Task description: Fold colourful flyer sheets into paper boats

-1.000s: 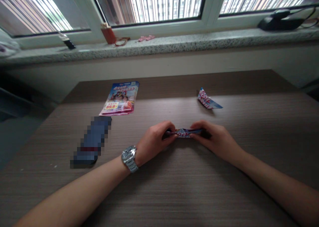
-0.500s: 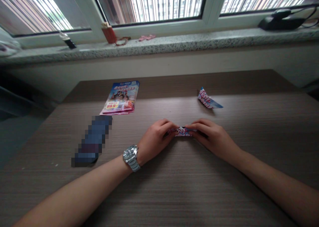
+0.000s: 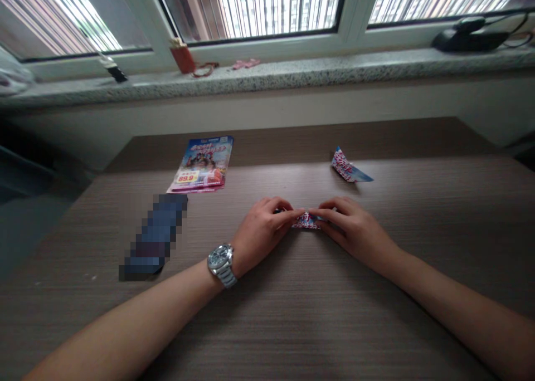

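A small folded paper (image 3: 306, 221), printed in red, white and blue, lies on the brown wooden table between my two hands. My left hand (image 3: 263, 228), with a steel watch (image 3: 222, 263) on its wrist, has its fingers closed on the paper's left side. From the other side my right hand (image 3: 355, 225) pinches the right end, its fingertips near those of the left. Much of the paper is covered by my fingers. Beyond my right hand stands another folded paper piece (image 3: 349, 169) with the same kind of print.
A stack of printed flyers (image 3: 204, 164) lies at the far left of the table (image 3: 267, 325). Nearer to me is a blurred-out dark phone-like object (image 3: 156, 236). On the granite windowsill (image 3: 301, 77) are a red case (image 3: 183, 57), pink bits (image 3: 246, 63) and a black device (image 3: 470, 35).
My fingertips have come closer together over the folded paper, and its top edge now shows as a peak. My left thumb and fingers have shifted slightly inward.
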`<state>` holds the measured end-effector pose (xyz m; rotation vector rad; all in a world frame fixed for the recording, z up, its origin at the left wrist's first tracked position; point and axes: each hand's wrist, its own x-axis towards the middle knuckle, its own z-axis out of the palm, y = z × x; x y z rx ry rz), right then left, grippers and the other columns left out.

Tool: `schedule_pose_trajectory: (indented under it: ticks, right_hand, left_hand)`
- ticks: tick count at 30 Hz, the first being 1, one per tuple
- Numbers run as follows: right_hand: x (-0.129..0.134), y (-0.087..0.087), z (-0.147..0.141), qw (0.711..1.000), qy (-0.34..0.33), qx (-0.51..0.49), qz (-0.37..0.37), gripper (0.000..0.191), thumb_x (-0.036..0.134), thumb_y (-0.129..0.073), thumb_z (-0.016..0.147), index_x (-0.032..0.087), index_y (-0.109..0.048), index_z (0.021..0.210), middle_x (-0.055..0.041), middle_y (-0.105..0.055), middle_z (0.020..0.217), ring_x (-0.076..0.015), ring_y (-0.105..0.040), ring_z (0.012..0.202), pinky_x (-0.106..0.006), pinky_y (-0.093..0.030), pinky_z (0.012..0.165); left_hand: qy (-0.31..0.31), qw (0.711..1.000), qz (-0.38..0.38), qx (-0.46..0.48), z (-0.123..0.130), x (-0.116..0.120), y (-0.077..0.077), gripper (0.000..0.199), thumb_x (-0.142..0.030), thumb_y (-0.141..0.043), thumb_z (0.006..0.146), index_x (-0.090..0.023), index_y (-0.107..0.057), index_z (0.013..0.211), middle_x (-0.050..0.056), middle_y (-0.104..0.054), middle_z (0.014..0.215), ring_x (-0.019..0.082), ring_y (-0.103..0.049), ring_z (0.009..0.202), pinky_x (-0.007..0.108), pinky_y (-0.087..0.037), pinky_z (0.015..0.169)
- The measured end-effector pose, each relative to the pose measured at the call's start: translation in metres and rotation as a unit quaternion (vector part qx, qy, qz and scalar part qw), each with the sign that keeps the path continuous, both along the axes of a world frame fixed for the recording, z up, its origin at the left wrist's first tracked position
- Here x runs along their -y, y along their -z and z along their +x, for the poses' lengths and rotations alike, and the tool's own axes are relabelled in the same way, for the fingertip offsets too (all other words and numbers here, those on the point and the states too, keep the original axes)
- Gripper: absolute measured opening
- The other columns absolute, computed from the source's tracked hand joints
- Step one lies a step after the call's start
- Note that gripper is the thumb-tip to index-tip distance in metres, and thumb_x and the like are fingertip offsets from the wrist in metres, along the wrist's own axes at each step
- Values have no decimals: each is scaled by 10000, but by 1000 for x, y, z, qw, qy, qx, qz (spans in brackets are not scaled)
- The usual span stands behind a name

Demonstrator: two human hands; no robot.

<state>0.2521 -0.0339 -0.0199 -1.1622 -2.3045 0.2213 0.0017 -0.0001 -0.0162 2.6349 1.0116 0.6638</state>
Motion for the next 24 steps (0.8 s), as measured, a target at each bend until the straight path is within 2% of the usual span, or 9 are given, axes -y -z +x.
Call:
schedule_pose_trajectory:
  ticks: [7, 15, 24]
  right_hand:
    - [5, -4, -6, 998, -34, 46, 30, 343, 242, -567, 988, 145, -642, 1308, -144, -679, 1259, -268, -631, 1113, -426, -527, 972]
    - [6, -3, -6, 998, -40, 48, 19, 317, 227, -552, 994, 140, -662, 1278, -133, -702, 1214, -247, -658, 1080, -388, -559, 943]
    - [6, -5, -6, 998, -38, 53, 26, 315, 240, -534, 1005, 169, -671, 1279, -126, -717, 1197, -243, -677, 1062, -381, -576, 915]
  left_hand:
    - [-1, 1000, 13, -23, 3, 0, -3, 292, -254, -541, 1012, -302, -673, 1267, 63, -651, 1116, 201, -588, 988, 360, -490, 870]
    - [12, 999, 24, -36, 4, 2, -8, 267, -237, -538, 1010, -242, -680, 1236, 63, -680, 1166, 220, -601, 1042, 379, -510, 896]
    - [65, 994, 65, -52, 1, 7, -9, 277, -280, -504, 1036, -219, -660, 1256, 59, -701, 1214, 189, -654, 1078, 344, -562, 933]
